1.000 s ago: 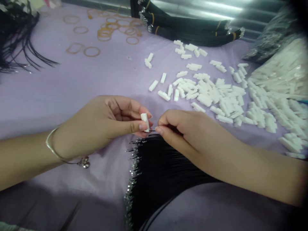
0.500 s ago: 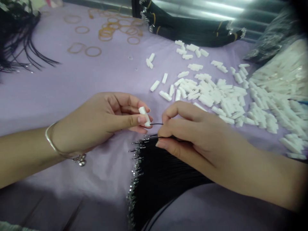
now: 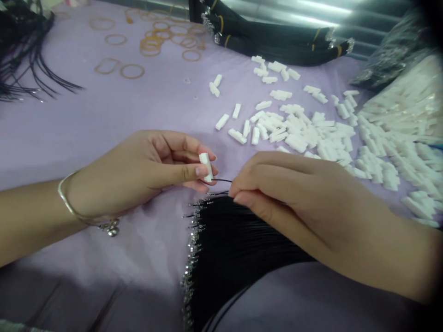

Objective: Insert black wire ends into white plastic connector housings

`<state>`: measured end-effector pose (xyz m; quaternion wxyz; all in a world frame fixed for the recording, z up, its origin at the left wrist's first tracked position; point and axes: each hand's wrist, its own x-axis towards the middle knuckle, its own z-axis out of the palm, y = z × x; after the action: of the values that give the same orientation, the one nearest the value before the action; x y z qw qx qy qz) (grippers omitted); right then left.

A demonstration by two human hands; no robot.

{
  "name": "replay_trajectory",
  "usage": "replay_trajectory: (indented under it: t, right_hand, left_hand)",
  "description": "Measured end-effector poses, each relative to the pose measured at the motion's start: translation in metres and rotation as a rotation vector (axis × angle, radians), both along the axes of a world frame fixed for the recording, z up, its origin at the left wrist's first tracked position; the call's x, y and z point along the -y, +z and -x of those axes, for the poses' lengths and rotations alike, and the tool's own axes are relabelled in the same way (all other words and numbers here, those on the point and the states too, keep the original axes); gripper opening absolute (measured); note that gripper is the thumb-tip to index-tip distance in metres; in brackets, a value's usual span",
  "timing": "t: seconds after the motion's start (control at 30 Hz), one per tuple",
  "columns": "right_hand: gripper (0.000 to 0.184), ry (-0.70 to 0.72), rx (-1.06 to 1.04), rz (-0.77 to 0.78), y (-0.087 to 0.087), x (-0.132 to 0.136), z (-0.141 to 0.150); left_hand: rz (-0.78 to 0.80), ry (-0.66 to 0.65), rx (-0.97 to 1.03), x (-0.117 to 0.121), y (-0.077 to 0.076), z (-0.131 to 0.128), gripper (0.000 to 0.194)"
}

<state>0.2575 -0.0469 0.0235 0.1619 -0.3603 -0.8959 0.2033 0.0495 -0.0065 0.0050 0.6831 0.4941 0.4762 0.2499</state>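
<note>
Between thumb and fingers, my left hand (image 3: 152, 173) pinches a small white connector housing (image 3: 206, 167) with a ridged edge, held upright. One thin black wire (image 3: 223, 180) runs from the lower end of the housing to my right hand (image 3: 287, 198). The fingertips of that hand are closed, and a wire goes in under them; their grip is partly hidden. Below both hands lies a thick bundle of black wires (image 3: 242, 249), its silver metal terminals (image 3: 190, 263) lined up along the left edge.
Loose white housings (image 3: 297, 129) are heaped at the right, beside a clear bag (image 3: 408, 101) of white pieces. Rubber bands (image 3: 152, 44) lie at the back. Banded wire bundles (image 3: 270, 44) rest behind, and more black wires (image 3: 27, 50) hang at the upper left.
My right fingers have closed in more and the hand has shifted slightly right and down. My left hand has moved slightly left, with the housing turned more upright.
</note>
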Motion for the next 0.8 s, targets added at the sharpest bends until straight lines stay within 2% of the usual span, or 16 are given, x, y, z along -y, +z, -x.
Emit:
replay_trajectory:
  t: [0.1,0.23,0.33,0.4,0.47,0.67,0.8]
  right_hand:
    - [0.016,0.092,0.015,-0.011,-0.005,0.001,0.000]
    - [0.014,0.196,0.089,-0.044,-0.013,0.003,0.002]
    - [0.016,0.232,0.080,-0.061,-0.014,0.005,0.005]
    - [0.015,0.224,0.046,0.002,-0.011,0.007,0.005]
    - [0.013,0.155,-0.017,0.107,-0.007,0.008,0.005]
    - [0.010,-0.187,-0.219,0.389,0.001,0.003,0.001]
    - [0.012,-0.274,-0.231,0.498,-0.001,-0.003,0.000]
  left_hand:
    - [-0.007,-0.023,0.005,0.005,-0.002,0.003,0.011]
    - [-0.008,-0.029,0.020,0.006,-0.001,0.002,0.010]
    - [-0.032,-0.045,0.007,0.004,-0.002,0.002,0.009]
    - [-0.046,-0.065,0.003,0.003,-0.003,0.002,0.009]
    - [-0.053,-0.084,0.002,0.002,-0.004,0.003,0.010]
    - [-0.047,-0.085,-0.045,0.003,-0.001,0.002,0.014]
    - [-0.031,-0.079,-0.018,0.004,0.000,0.003,0.013]
